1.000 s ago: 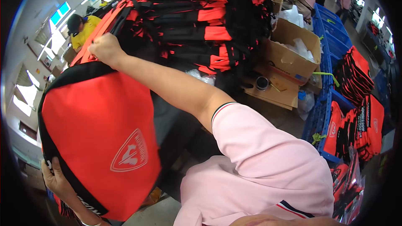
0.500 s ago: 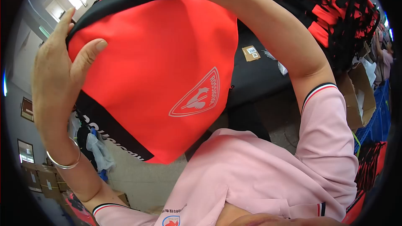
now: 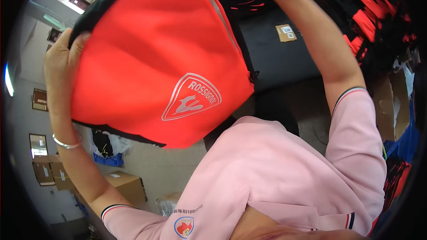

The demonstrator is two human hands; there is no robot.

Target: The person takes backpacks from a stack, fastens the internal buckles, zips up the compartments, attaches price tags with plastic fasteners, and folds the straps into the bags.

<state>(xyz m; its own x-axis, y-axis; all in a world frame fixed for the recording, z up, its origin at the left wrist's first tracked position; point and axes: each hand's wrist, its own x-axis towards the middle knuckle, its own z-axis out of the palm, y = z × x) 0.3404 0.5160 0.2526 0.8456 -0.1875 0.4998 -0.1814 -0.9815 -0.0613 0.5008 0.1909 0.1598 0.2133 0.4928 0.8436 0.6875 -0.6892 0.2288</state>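
red bag (image 3: 144, 49), seemingly in left hand (image 3: 61, 60)

Left hand (image 3: 61, 58) raised, gripping; right arm (image 3: 318, 40) extended forward.

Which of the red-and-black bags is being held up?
The large bag whose pale ROSSIGNOL crest faces the camera: the left hand grips its edge, while others lie in the pile at upper right.

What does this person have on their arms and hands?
Short pink sleeves, with cuffs striped in dark, white and red. The left hand wears no glove; a slim silver-coloured bangle circles its wrist. The right hand is out of view.
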